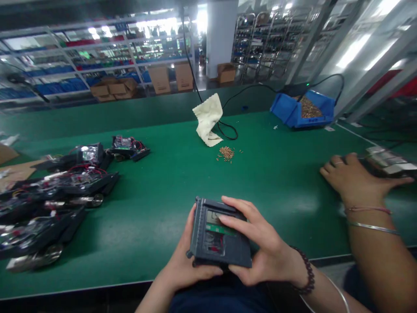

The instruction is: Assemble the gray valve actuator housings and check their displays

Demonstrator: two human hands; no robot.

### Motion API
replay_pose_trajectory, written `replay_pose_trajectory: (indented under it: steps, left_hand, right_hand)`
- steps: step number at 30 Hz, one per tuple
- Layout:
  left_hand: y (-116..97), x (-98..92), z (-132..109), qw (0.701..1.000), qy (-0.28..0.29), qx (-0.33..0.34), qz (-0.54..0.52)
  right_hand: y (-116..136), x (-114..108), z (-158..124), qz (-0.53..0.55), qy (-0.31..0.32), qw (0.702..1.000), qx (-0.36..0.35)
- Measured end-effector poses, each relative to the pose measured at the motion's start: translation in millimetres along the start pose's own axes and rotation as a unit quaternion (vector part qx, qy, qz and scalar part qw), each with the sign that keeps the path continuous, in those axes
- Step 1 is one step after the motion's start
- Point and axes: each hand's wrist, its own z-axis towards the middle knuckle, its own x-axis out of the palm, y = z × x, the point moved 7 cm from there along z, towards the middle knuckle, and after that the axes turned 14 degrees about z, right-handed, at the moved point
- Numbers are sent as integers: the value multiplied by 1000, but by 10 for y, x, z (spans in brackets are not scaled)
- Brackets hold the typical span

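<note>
A dark grey electronic device housing (237, 252) with a small display and a green circuit board showing in its face is held between both hands, above the table's front edge. My left hand (182, 261) grips its left side and lower edge, thumb along the bottom. From the right, my right hand (260, 239) holds the housing, with one finger over the display and the thumb at the lower edge. Beyond it on the green table lies a small pile of copper-coloured screws (226, 153), close to a pale yellow cloth (208, 119).
Several opened dark housings with wires (61, 187) crowd the table's left side. A blue bin (293, 111) of small copper-coloured parts stands at the back right. At right, a co-worker's hand (361, 180) rests beside another device (387, 161). A black cable (230, 132) lies behind the screws.
</note>
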Motion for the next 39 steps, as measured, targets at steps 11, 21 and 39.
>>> replay_pose_trajectory:
  steps: [11,21,39]
  left_hand:
    - [-261,-274,66,997,-58,-14,-49]
    - [-464,-302,293,993,-92,-66,-43]
    - [-25,-52,-10,999,-37,23,18]
  right_hand:
    - [-26,-42,-66,12,6,1000,-7]
    - [16,8,-45,9,42,999,-2]
    - [-37,-23,40,11,135,989,65]
